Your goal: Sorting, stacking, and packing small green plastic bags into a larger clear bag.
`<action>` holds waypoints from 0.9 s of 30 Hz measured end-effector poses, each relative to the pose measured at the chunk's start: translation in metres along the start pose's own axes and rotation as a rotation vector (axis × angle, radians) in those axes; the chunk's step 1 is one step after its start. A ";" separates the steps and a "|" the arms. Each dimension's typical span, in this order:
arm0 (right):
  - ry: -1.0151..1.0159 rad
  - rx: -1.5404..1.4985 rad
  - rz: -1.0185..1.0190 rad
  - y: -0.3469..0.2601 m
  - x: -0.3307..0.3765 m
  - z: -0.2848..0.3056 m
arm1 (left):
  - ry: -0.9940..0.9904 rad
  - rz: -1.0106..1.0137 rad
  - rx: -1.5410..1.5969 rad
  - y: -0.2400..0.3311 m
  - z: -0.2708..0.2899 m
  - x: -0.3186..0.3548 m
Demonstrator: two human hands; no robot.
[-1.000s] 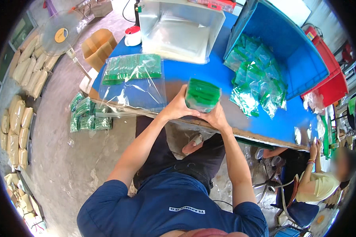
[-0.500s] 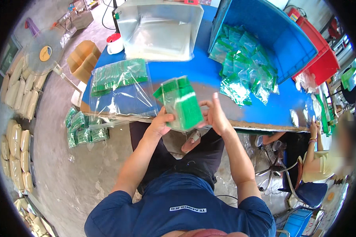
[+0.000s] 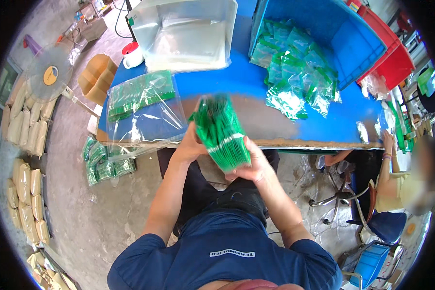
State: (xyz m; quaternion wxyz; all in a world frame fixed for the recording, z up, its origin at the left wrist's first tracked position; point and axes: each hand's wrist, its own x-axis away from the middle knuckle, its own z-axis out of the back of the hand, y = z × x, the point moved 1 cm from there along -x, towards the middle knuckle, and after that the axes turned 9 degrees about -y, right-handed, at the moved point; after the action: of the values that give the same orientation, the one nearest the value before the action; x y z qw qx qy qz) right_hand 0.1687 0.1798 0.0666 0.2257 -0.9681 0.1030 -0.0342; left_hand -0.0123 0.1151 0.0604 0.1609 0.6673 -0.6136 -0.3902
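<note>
Between both hands I grip a thick stack of green plastic packets [image 3: 221, 133], tilted over the table's front edge, its layered edges showing. My left hand [image 3: 192, 145] clasps its left side. My right hand [image 3: 254, 162] holds the lower right corner, thumb on the side and fingers beneath. To the left, a large clear bag [image 3: 147, 116] lies on the blue table [image 3: 198, 86], with a row of green packets [image 3: 142, 94] inside or beneath it; I cannot tell which. Loose green packets [image 3: 295, 72] spill from a tipped blue crate [image 3: 340, 43] at the right.
A clear-walled box [image 3: 183, 34] of plastic sheets and a white mug [image 3: 133, 57] stand at the back. A red crate [image 3: 391, 53] is far right, near a co-worker's hand [image 3: 387, 141]. Filled green bags [image 3: 108, 166] lie on the floor left, near a fan [image 3: 48, 75].
The stack has turned so its layered edges show. My right hand, open beside it before, has closed on its lower right corner. The view has shifted slightly.
</note>
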 end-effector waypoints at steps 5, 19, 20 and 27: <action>0.305 0.746 0.102 -0.027 -0.006 0.000 | 0.155 -0.292 0.178 -0.006 -0.026 0.013; 0.199 0.940 0.170 -0.020 -0.005 -0.012 | 0.159 -0.093 0.113 0.000 -0.017 0.039; 0.237 1.011 0.116 -0.017 -0.005 -0.009 | 0.165 -0.093 0.113 -0.004 -0.019 0.040; 0.333 1.327 0.145 -0.001 -0.012 -0.024 | 0.513 -0.149 -0.319 -0.018 -0.016 0.049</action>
State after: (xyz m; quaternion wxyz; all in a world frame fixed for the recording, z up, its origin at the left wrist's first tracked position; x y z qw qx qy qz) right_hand 0.1544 0.1726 0.0880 0.7537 -0.5977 0.1581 -0.2231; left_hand 0.0090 0.0686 0.0421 0.3842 0.7536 -0.4332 -0.3112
